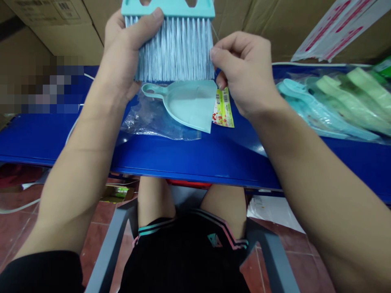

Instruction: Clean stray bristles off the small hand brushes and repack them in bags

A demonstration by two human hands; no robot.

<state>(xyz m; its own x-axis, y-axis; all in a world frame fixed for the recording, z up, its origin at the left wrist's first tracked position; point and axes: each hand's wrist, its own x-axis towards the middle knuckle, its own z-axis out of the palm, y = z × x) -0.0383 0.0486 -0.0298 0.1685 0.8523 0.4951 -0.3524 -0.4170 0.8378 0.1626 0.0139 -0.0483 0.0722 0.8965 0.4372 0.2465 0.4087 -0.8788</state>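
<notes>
My left hand [126,49] grips a light blue hand brush [177,51] from its left side, thumb lying across the front below the head. Its pale blue bristles hang downward, and the top of the brush runs out of view. At the brush's right edge my right hand [247,69] pinches with thumb and forefinger; a thin bristle runs from the brush head to those fingertips. Below the brush, a light blue dustpan [191,106] lies on the blue table [183,158], partly over a clear plastic bag [152,118]. A yellow printed card [226,108] lies at the dustpan's right.
Bagged brush-and-dustpan sets [332,101] in blue and green lie on the right of the table. Cardboard boxes [262,24] stand behind it, one bearing red-printed white tape [336,28]. A grey chair [110,244] surrounds my legs.
</notes>
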